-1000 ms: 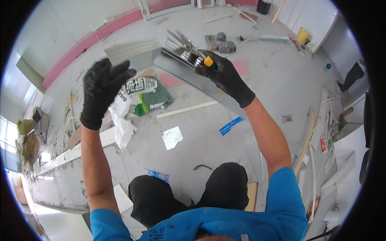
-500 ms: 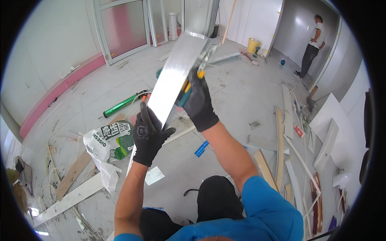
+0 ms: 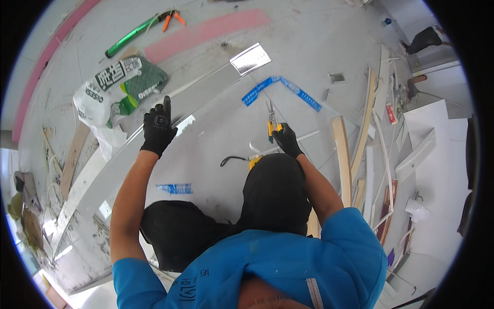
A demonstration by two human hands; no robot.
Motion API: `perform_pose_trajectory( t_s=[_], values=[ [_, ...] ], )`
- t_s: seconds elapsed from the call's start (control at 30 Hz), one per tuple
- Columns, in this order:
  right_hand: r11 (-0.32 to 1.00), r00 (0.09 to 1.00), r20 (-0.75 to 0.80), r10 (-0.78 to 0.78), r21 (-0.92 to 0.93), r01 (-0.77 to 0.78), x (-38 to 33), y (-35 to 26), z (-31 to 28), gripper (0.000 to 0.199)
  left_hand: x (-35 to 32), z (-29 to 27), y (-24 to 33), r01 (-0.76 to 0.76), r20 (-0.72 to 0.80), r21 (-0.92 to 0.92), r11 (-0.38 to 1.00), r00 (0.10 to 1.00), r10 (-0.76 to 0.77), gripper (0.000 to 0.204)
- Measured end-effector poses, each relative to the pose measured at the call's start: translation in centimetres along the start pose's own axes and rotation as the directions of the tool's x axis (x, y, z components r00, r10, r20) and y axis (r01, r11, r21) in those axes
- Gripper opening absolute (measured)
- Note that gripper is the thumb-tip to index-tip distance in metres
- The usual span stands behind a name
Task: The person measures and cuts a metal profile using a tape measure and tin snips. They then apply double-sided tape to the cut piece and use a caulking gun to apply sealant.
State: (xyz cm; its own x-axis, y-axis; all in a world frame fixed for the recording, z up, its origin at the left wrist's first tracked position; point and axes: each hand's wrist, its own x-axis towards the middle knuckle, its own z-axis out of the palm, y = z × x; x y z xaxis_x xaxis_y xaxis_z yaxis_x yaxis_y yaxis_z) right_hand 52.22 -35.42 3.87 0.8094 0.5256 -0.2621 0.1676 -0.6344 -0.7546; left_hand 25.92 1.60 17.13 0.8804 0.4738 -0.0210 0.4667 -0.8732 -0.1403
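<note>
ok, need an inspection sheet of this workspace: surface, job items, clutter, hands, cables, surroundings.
Surface: grey floor, dirt-streaked at lower left.
Job items: long metal strip, shiny at its far end; yellow-handled snips.
Clutter: blue strips, white-and-green bag, green caulking gun, wood strips at right.
Hands: left hand at the metal strip; right hand holding the snips.
Cables: black loop at centre; cord or strap unclear.
Surroundings: another person's dark-trousered legs, upper right.
</note>
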Motion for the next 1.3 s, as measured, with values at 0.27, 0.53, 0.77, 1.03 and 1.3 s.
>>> perform_pose_trajectory(
  t_s=[0.27,0.53,0.77,1.03,1.3],
  values=[
    [0.980,0.976,0.192,0.106,-0.185,-0.071,1.0,1.1,1.1,0.052,-1.3,3.3,0.2,-0.012,0.295,0.043,0.999,0.955,-0.001,0.111],
    [0.999,0.944,0.331,-0.022,-0.034,0.035,0.8,0.6,2.9,0.066,-1.4,7.0,0.0,-0.025,0.314,-0.122,0.992,0.947,0.062,0.109],
    [0.928,0.881,0.371,-0.295,-0.107,0.356,0.5,2.6,4.6,0.072,-3.1,8.4,-1.3,-0.014,0.311,-0.217,0.976,0.947,0.082,0.108],
    [0.944,0.944,0.166,-0.285,-0.125,0.306,-2.3,1.9,7.7,0.075,-4.4,9.2,-1.9,0.052,0.356,-0.250,0.967,0.933,0.042,0.107],
    [0.742,0.893,0.262,-0.366,-0.497,0.450,-5.6,1.0,6.7,0.082,-6.4,9.3,-2.1,0.059,0.379,-0.224,0.973,0.925,0.031,0.107]
  ],
)
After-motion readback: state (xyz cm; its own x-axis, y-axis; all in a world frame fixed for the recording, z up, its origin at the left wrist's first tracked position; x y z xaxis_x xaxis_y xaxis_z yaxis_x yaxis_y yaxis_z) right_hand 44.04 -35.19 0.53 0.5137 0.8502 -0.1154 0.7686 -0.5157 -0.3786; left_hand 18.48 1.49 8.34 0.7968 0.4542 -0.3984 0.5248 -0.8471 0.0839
